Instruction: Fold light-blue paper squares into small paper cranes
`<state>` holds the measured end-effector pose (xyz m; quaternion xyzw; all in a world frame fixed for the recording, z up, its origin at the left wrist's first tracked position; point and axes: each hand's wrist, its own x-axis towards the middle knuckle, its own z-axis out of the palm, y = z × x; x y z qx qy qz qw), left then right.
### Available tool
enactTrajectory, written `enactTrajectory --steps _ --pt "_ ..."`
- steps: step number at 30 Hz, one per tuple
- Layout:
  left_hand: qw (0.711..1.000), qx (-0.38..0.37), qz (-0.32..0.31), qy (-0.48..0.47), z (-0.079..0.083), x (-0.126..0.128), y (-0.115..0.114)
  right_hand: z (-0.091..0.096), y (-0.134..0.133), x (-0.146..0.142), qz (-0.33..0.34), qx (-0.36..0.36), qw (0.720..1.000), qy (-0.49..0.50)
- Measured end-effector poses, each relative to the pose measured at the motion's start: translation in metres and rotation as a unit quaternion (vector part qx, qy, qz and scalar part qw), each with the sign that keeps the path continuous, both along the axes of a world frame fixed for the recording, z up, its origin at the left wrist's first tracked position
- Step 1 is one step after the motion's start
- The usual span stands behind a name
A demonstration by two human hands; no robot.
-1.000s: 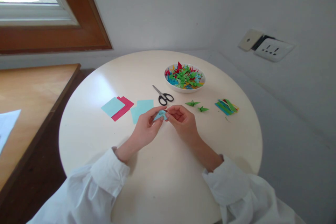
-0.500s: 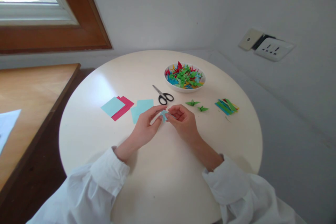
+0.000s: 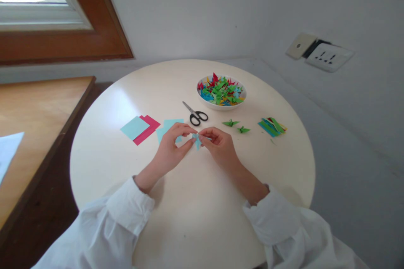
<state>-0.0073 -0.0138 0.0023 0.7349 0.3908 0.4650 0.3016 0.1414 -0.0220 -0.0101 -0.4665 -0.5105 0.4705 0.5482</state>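
Both hands meet over the middle of the round cream table (image 3: 195, 218). Between them is a small light-blue folded paper piece (image 3: 197, 140). My left hand (image 3: 172, 149) pinches its left side with thumb and fingertips. On its right side my right hand (image 3: 217, 145) pinches it too, fingers curled. Just behind my left hand lies a light-blue paper square (image 3: 164, 128), partly hidden by the fingers. Black-handled scissors (image 3: 196, 114) lie shut a little beyond the hands.
A white bowl (image 3: 221, 105) full of coloured folded paper shapes stands at the back. Two green folded pieces (image 3: 236, 126) and a pile of coloured strips (image 3: 272, 127) lie right of the hands. Blue and pink squares (image 3: 140, 129) lie left. A wooden desk (image 3: 34, 113) stands at left.
The blue paper piece has been turned and folded narrower between my fingertips. My left fingers have curled in closer over it. The hands stay in the same spot.
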Motion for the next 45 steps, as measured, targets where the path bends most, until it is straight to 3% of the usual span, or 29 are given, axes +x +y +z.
enactTrajectory --steps 12,21,31,38,45 --pt "0.994 -0.092 0.010 -0.051 0.005 0.002 -0.001 -0.001 -0.001 0.001 -0.003 0.003 1.000 0.020" --pt "0.991 -0.115 0.010 -0.072 0.007 0.002 0.000 0.001 0.000 0.003 -0.032 0.011 0.999 -0.035" --pt "0.988 -0.081 -0.040 -0.124 -0.002 0.002 0.001 -0.002 0.002 -0.001 -0.010 0.013 0.998 0.055" --pt "0.992 -0.058 -0.052 -0.102 -0.003 0.002 0.001 0.001 0.000 0.001 -0.009 -0.004 1.000 0.023" --pt "0.994 -0.091 -0.056 -0.036 -0.002 0.001 0.000 0.001 -0.001 0.002 -0.024 0.030 0.999 -0.032"
